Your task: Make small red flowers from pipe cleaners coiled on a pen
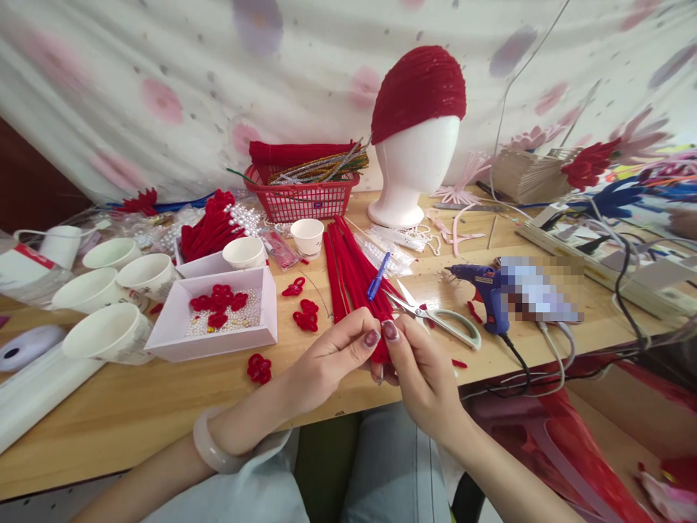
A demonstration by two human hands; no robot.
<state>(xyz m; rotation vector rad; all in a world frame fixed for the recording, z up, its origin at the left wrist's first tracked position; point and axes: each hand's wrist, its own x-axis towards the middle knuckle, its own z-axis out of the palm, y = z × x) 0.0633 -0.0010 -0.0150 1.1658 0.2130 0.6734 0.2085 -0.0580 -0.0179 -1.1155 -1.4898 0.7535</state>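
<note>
My left hand (329, 356) and my right hand (422, 374) meet at the table's front edge, thumbs almost touching. Both are closed in a pinch on a red pipe cleaner (380, 353), a fuzzy piece mostly hidden by my fingers. Just behind them lies a bundle of long red pipe cleaners (340, 269), with a blue pen (379, 276) on top. Scissors (454, 327) with pale handles rest open beside my right hand. Left of my hands are looped red flowers (259, 368) made of the same fuzzy stem.
A white box (212, 344) holds beads and red flowers, near several paper cups (109, 330). Behind stand a red basket (308, 200) of stems and a white foam head (417, 160) with a red covering. A blue glue gun (490, 290) and power strip (604, 265) with cables are right.
</note>
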